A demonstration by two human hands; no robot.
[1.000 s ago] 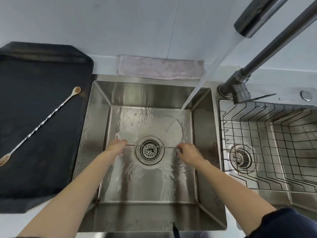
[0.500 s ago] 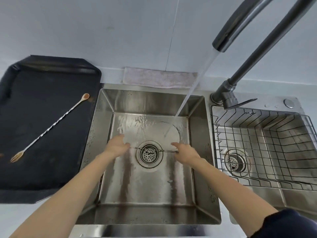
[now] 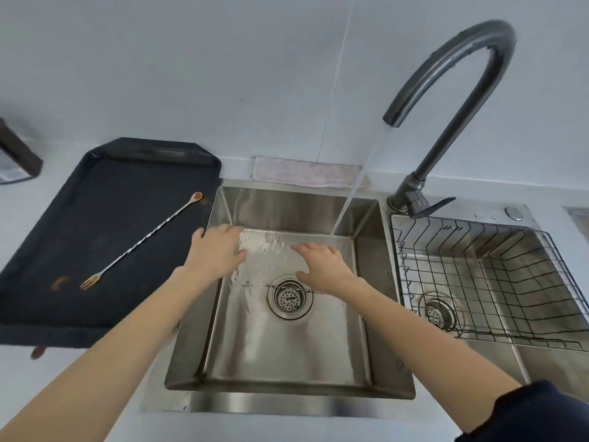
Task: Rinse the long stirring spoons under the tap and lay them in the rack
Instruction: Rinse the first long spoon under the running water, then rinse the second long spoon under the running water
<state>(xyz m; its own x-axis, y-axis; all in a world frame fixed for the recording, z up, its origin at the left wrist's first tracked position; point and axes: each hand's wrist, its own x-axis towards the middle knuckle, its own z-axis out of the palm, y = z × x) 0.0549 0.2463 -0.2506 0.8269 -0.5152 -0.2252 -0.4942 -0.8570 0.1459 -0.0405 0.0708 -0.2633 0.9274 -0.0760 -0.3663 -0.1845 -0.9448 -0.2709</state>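
Note:
One long twisted stirring spoon (image 3: 258, 284) lies flat on the bottom of the left sink basin (image 3: 287, 352), across the drain; its right end is hidden under my right wrist. Both hands hover above it with fingers spread: my left hand (image 3: 218, 252) over the basin's left wall, my right hand (image 3: 322, 266) near the drain. A second stirring spoon (image 3: 143, 242) with a brown bowl and a fork end rests diagonally on the black tray (image 3: 63, 301). Water streams from the dark tap (image 3: 446, 68) into the basin's far side. The wire rack (image 3: 478, 282) sits in the right basin.
A folded pale cloth (image 3: 306, 172) lies behind the sink against the wall. The tap's lever (image 3: 430, 207) points right, over the rack's back edge. A dark object (image 3: 16, 157) stands at the far left. Brown smears mark the tray's near end.
Both hands held the spoon's ends low over the drain; now they have let it go and risen, fingers spread. The spoon lies on the basin floor. The view has tilted up.

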